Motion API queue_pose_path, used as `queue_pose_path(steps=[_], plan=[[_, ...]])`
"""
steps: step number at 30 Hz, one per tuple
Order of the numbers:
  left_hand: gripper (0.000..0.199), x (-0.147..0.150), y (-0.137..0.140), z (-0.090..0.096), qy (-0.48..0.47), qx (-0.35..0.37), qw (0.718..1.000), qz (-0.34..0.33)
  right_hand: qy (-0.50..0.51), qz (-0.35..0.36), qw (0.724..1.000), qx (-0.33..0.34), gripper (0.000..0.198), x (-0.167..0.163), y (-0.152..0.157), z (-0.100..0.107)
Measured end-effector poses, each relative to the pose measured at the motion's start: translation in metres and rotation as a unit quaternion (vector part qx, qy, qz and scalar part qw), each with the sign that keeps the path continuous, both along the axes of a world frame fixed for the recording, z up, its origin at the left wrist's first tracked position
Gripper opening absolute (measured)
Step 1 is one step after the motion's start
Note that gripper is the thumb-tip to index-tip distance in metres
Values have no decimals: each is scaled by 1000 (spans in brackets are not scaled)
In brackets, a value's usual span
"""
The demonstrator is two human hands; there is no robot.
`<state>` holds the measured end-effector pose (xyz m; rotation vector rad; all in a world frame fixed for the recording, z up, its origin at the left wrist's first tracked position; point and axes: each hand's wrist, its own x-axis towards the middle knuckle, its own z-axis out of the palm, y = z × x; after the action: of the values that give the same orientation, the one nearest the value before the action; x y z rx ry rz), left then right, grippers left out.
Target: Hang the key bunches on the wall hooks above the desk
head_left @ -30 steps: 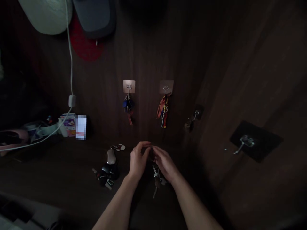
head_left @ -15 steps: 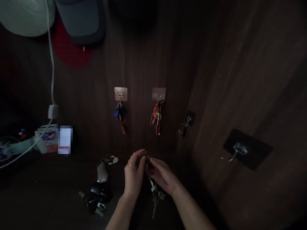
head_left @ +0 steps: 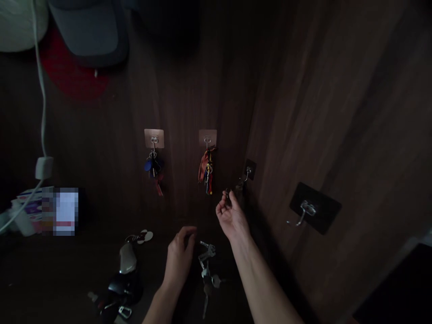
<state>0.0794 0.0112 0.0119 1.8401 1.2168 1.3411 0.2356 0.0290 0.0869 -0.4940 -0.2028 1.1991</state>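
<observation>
My right hand [head_left: 232,218] is raised beside the corner hook, its thumb and fingers pinching a small dark key-like item [head_left: 228,199] whose exact kind is too dim to make out. Lower down, my left hand [head_left: 180,254] hovers with thumb and fingers apart, holding nothing visible. Just right of it lies a bunch of silver keys [head_left: 207,272] on the dark surface. Behind my right fingertips, a small bunch of keys [head_left: 240,183] hangs from the hook [head_left: 249,171] near the corner.
Two wall hooks carry a bunch with blue tags [head_left: 148,165] and one with an orange strap [head_left: 203,166]. A bare hook [head_left: 308,209] sits on the right panel. More keys and fobs [head_left: 126,279] lie at lower left. Caps [head_left: 89,33] and a white cable [head_left: 42,99] hang upper left.
My right hand has moved away from my left, up and right toward the corner hook, with the small dark item. The silver keys now lie free between my hands. The view has shifted right.
</observation>
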Motion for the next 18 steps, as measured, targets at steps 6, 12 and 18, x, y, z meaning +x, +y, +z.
queue_pose_path(steps=[6,12,18], plan=[[20,0,-2,2,24,-9,1000,-16,-20,-47,997,61,6,15,25,16],[20,2,-1,-1,39,-21,998,-36,-38,-50,993,98,12,31,40,21],[20,3,0,-4,48,-30,997,-48,32,-43,993,105,22,31,35,19]])
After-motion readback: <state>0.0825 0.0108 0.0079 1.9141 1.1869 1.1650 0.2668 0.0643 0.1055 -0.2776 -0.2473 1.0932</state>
